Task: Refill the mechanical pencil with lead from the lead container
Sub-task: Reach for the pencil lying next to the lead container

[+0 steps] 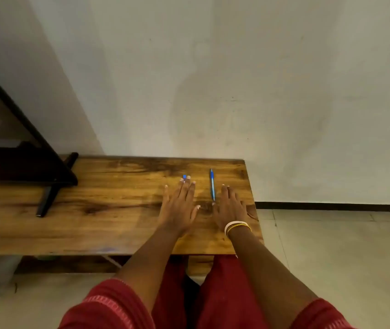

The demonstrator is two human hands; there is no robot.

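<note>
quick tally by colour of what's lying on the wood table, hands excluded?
Blue: 2, the mechanical pencil and the small lead container at the left hand's fingertips
Black: 1, the stand foot at the left
Total: 3

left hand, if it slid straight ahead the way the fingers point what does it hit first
The left hand lies flat, fingers pointing toward the wall. Just past its fingertips sits a small blue item, probably the lead container, so it would likely meet that first. They may already touch.
</note>
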